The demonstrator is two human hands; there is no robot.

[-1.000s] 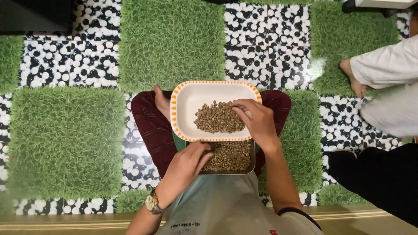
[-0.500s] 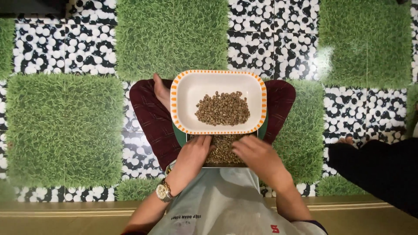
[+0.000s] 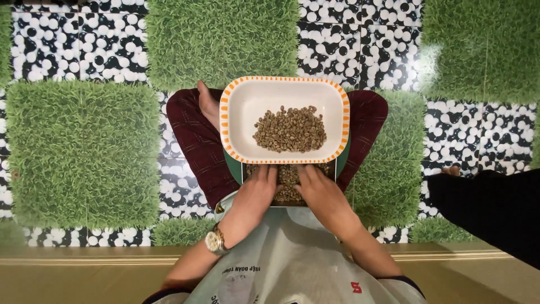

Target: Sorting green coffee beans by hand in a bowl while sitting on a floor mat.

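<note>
A white rectangular dish with an orange dashed rim [image 3: 236,107] rests on my crossed legs and holds a heap of pale brown beans [image 3: 290,129]. Just below it sits a metal tray [image 3: 333,169] filled with the same beans [image 3: 288,179]. My left hand [image 3: 254,194], a gold watch on its wrist, lies in the tray with fingers spread over the beans. My right hand [image 3: 316,194] lies beside it, fingers also down among the beans. Whether either hand pinches a bean is hidden.
The floor is a checker of green grass-like mats [image 3: 84,152] and black-and-white pebble tiles [image 3: 73,45]. Another person's dark sleeve [image 3: 489,208] reaches in from the right. A wooden ledge [image 3: 84,276] runs along the bottom. My bare foot [image 3: 207,110] shows left of the dish.
My right hand left the white dish and came down into the metal tray beside my left hand. The view shifted; the person in white at upper right is out of frame.
</note>
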